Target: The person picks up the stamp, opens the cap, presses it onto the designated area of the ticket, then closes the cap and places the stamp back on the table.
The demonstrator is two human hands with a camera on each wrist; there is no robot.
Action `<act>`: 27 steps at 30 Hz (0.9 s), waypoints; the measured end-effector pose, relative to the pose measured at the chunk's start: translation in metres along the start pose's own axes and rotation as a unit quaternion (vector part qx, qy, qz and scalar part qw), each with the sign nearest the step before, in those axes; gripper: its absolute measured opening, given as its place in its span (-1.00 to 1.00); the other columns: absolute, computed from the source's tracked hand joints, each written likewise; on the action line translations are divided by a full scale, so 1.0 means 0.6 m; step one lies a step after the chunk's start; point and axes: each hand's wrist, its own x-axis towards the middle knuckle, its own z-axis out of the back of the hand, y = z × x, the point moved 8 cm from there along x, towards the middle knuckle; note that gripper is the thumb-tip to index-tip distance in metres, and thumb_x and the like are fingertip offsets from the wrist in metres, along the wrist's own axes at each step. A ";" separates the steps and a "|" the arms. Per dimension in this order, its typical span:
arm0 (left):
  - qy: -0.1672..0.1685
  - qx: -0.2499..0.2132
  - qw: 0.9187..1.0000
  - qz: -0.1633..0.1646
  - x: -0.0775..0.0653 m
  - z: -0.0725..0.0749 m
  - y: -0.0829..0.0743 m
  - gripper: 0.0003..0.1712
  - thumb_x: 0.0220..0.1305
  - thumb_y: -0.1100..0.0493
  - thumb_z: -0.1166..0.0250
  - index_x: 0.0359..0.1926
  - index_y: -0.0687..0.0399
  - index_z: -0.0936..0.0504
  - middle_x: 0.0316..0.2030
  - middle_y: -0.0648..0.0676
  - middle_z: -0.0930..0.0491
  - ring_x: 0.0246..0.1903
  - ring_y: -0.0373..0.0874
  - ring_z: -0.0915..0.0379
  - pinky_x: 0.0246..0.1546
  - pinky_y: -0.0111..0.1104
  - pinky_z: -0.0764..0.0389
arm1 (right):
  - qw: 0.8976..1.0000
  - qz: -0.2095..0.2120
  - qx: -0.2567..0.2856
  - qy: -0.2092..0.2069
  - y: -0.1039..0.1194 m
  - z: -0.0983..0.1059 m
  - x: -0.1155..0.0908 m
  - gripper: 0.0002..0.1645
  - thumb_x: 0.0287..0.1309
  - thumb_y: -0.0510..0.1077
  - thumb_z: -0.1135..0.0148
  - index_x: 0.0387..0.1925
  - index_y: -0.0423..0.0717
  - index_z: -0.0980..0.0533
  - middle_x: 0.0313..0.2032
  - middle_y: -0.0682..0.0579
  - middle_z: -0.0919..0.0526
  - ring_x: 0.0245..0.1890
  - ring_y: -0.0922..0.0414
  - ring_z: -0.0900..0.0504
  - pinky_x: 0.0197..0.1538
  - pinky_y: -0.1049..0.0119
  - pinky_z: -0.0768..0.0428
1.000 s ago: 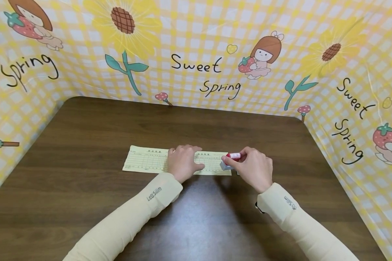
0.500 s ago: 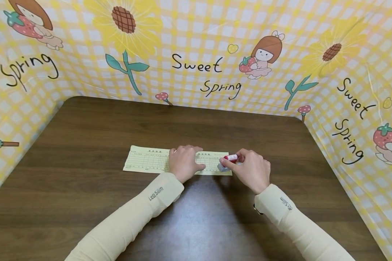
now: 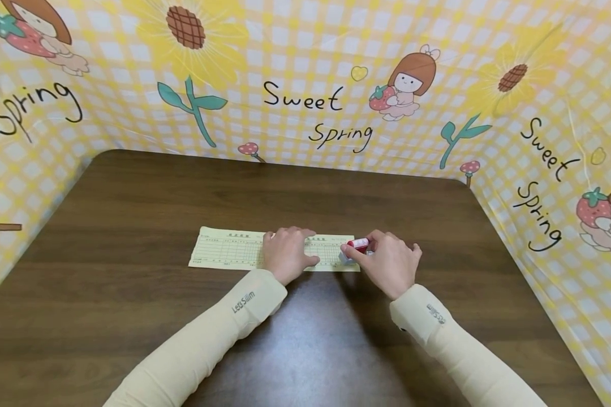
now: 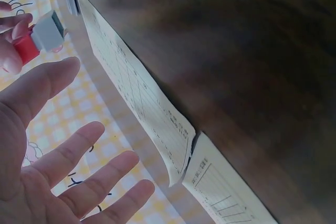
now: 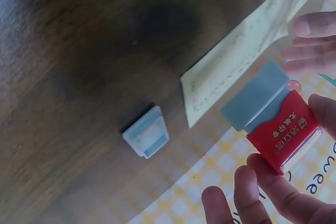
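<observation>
In the head view my right hand (image 3: 391, 261) pinches a red self-inking stamp (image 3: 357, 245) with a grey base, over the right end of a pale yellow printed slip (image 3: 330, 251). The right wrist view shows the stamp (image 5: 286, 132) between thumb and fingers, its grey base (image 5: 257, 95) apart from the slip (image 5: 236, 51). Fingers spread and fairly straight, my left hand (image 3: 286, 254) is over the inner ends of this slip and a second one (image 3: 226, 249) on the left. Whether its fingertips touch the paper, I cannot tell.
A pale stamp cap (image 5: 147, 132) lies on the table beyond the slip's right end, mostly hidden by my right hand in the head view. The dark wooden table (image 3: 265, 192) is bounded by a yellow checked cloth (image 3: 295, 51) at the back and sides.
My right hand has shifted slightly left with the stamp, bringing it further over the slip. My left hand stays in place over the slips. The head view has turned slightly.
</observation>
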 end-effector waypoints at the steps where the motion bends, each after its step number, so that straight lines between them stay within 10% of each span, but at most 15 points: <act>1: 0.001 0.000 1.000 0.001 0.001 -0.001 0.001 -0.38 0.07 -0.08 -0.56 0.19 -0.13 -0.70 0.08 0.07 -0.69 0.09 0.08 -0.57 0.17 0.09 -0.37 | 1.000 0.001 -0.003 -0.002 0.000 -0.001 0.000 -0.43 0.05 0.37 -0.42 -0.38 -0.05 -0.64 -0.48 0.06 -0.63 -0.33 0.00 -0.65 0.22 -0.54 -0.10; 27: 0.006 0.010 1.000 0.008 0.011 -0.016 0.008 -0.36 0.07 -0.08 -0.56 0.21 -0.13 -0.68 0.09 0.08 -0.68 0.09 0.10 -0.57 0.16 0.08 -0.38 | 0.998 -0.012 -0.040 -0.046 -0.009 -0.024 -0.009 -0.36 0.07 0.40 -0.41 -0.33 -0.13 -0.63 -0.29 -0.11 -0.70 -0.11 -0.21 -0.67 0.26 -0.60 0.00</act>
